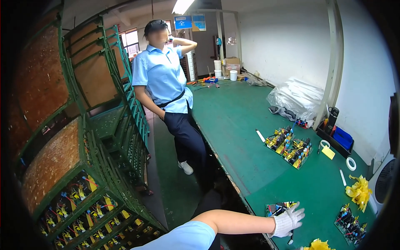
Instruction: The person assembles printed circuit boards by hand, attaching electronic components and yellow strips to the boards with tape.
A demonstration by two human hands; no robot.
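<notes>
1. Gloved left hand [287,221]: lower right of the frame, fingers spread wide and pointing right; nothing seen in its grasp. The right hand is out of view.
2. Circuit board [274,209]: on the green table [250,166], partly covered by this hand. Its exposed portion lies to the upper left of the palm. Contact between glove and board cannot be confirmed.
3. Alignment: the visible strip of board runs roughly left to right, much as the forearm [246,221] does. Its full long axis cannot be established, the near part being hidden.
4. Proximity: the left hand is the nearer, and the only one shown.
5. Surroundings: a second board [350,225] lies well apart at far lower right, slanting down to the right; a yellow bundle [359,193] sits just above it. A group of boards [288,148] lies further up the table.
</notes>
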